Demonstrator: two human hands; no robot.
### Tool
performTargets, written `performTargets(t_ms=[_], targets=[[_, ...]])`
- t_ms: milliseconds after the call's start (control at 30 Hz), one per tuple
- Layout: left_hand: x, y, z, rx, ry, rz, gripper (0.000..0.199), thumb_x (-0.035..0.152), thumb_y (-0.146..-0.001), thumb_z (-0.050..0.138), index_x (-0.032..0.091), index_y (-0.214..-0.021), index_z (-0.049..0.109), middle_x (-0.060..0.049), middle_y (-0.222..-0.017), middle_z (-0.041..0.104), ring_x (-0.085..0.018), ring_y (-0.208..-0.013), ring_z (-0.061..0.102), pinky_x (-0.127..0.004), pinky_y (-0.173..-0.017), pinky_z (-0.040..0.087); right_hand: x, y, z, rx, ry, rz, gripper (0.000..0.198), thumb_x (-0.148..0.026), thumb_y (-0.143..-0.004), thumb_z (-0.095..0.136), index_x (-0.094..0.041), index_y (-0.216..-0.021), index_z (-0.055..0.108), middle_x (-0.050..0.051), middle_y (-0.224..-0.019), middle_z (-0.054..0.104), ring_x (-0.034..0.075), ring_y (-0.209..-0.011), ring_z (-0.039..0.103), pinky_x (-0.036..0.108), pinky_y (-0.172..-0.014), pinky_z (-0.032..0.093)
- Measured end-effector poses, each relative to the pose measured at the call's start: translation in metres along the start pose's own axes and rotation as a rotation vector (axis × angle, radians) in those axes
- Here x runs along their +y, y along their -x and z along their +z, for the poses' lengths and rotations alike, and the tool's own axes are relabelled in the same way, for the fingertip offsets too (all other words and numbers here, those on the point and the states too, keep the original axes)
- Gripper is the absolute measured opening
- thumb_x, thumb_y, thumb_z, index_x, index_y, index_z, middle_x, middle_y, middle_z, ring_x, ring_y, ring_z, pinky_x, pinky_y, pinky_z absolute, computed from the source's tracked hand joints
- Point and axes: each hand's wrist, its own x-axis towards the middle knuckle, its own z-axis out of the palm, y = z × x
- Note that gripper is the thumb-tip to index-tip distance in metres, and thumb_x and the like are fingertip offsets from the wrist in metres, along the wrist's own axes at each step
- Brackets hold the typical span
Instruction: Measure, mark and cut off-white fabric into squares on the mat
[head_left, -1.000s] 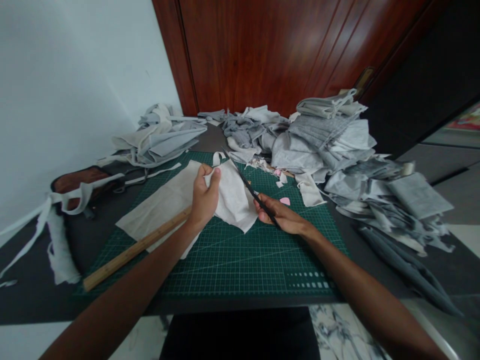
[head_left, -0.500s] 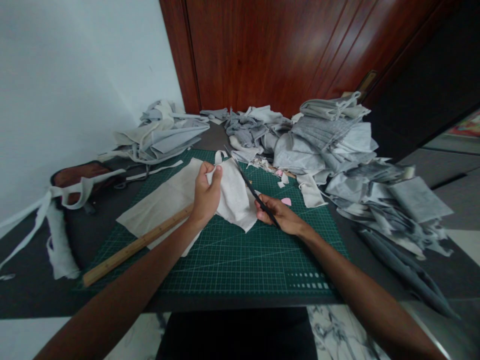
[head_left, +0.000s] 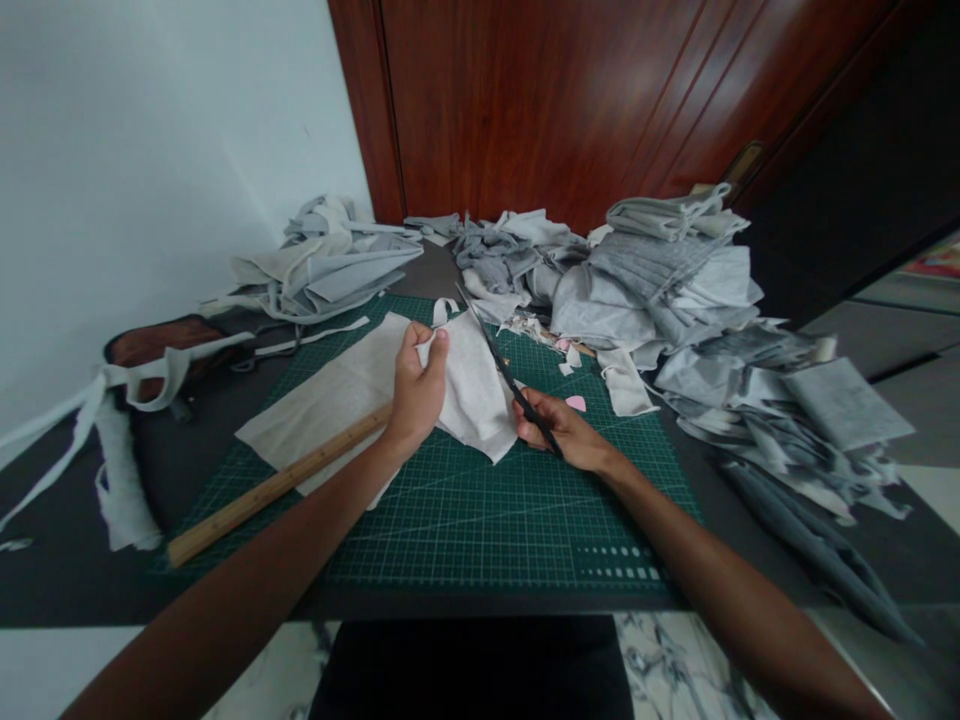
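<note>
My left hand (head_left: 420, 385) pinches the upper left edge of an off-white piece of fabric (head_left: 472, 390) between thumb and fingers. In my right hand (head_left: 559, 428) is a pair of black-handled scissors (head_left: 517, 393), its long blades pointing up and left along the fabric's right edge. The blades look nearly closed; whether they touch the cloth I cannot tell. A larger flat off-white cloth (head_left: 330, 390) lies under and left of my left hand. Across it rests a wooden ruler (head_left: 277, 487), partly behind my left wrist. Everything here is over a green cutting mat (head_left: 480, 540).
Grey and white fabric heaps stand at the back left (head_left: 322, 265), back middle (head_left: 502, 250) and right (head_left: 667, 280). A pink scrap (head_left: 575, 403) and small cloth scraps (head_left: 570, 362) lie right of the scissors. At left are a brown pouch (head_left: 161, 350) and fabric strips (head_left: 124, 480).
The scissors' blades have come closer together at the fabric's right edge. Both hands keep their holds, and the whole view has shifted slightly.
</note>
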Motion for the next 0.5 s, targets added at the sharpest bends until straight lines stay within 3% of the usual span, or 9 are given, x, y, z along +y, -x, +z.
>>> performTargets(t_ms=[333, 500], targets=[[0.0001, -0.0006, -0.0003, 0.015, 0.0, 0.039, 0.049, 0.065, -0.093, 0.068, 0.024, -0.085, 0.044, 0.002, -0.081, 0.04, -0.016, -0.08, 0.05, -0.026, -0.074, 0.048, 0.0022, -0.0001, 0.0019, 0.025, -0.017, -0.005, 0.055, -0.067, -0.082, 0.079, -0.023, -0.085, 0.047, -0.01, -0.062, 0.041, 0.008, -0.051, 0.032, 0.023, -0.048, 0.023], [-0.0027, -0.0022, -0.0012, 0.008, -0.039, 0.074, 0.053, 0.072, -0.092, 0.064, 0.024, -0.086, 0.043, 0.002, -0.081, 0.04, -0.015, -0.077, 0.047, -0.027, -0.074, 0.046, 0.0037, -0.0004, 0.0027, 0.011, -0.055, 0.006, 0.052, -0.066, -0.085, 0.078, -0.023, -0.085, 0.047, -0.011, -0.055, 0.047, 0.008, -0.045, 0.039, 0.022, -0.046, 0.03]])
